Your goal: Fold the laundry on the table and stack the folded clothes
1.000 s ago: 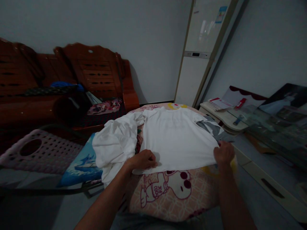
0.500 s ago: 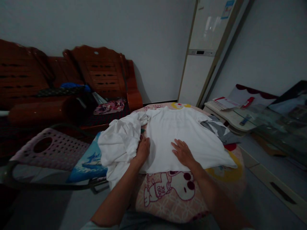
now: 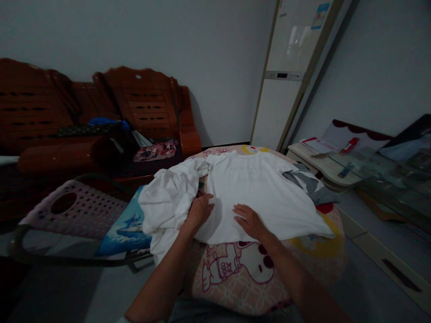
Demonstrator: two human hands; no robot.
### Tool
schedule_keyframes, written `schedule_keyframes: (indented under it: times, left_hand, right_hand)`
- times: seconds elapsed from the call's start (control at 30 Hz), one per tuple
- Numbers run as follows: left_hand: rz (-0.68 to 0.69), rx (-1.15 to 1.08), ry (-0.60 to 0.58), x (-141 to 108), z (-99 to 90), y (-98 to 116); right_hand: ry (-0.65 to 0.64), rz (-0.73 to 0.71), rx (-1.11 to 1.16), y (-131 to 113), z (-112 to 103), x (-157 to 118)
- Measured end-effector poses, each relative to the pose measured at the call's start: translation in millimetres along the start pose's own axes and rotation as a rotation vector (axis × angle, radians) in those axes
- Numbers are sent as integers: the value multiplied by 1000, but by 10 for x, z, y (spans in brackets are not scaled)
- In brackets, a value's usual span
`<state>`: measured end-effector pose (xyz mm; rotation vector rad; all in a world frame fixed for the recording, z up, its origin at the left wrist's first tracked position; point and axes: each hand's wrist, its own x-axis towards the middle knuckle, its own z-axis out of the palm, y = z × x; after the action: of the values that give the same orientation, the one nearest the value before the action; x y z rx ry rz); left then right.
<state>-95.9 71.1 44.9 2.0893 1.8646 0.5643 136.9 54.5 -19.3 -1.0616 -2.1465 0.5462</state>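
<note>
A white T-shirt (image 3: 259, 193) lies spread out on a round table with a pink patterned cloth (image 3: 242, 296). My left hand (image 3: 199, 211) rests at the shirt's left edge, fingers apart, with nothing in it. On the shirt's lower middle part lies my right hand (image 3: 249, 220), its fingers spread on the fabric. A crumpled heap of white cloth (image 3: 166, 193) is just left of my left hand and hangs over the table's edge. Grey and white fabric (image 3: 308, 184) sticks out by the shirt's right sleeve.
Wooden seats (image 3: 144, 107) with cloth items stand along the back left wall. At the left is a pink woven chair (image 3: 90, 211) with a blue cushion (image 3: 126, 229). A tall white appliance (image 3: 278, 103) stands behind the table, and a side table (image 3: 343, 172) with papers is at the right.
My right hand has moved a little to the left over the shirt. The fingers of my left hand have shifted and now reach onto the shirt's left edge.
</note>
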Motion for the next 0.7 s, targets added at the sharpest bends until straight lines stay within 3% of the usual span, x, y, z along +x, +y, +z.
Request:
schedule_keyframes:
  times: [0.1,0.17,0.27,0.33,0.4,0.53,0.6,0.7]
  left_hand:
    - [74,-277,-24,61,14,138]
    - [127,-474,-108,72,113,256]
    - [130,-700,-317,86,321,380]
    - [90,-744,-374,167,421,386]
    - [34,-677,-266,350,452,330]
    - [-65,-305,123,930,378,125]
    - [-120,-172,173,1219,342,37]
    - [-155,-136,148,1559,339,-40]
  right_hand:
    - [75,170,392,-31,-35,55]
    - [90,291,583,-58,-40,90]
    - [156,387,644,-64,-19,112]
    - [196,412,608,-35,-1,107]
    - [196,419,587,8,13,94]
    - [211,428,551,64,17,78]
    - [223,433,528,55,7,77]
    - [211,413,530,13,-17,68]
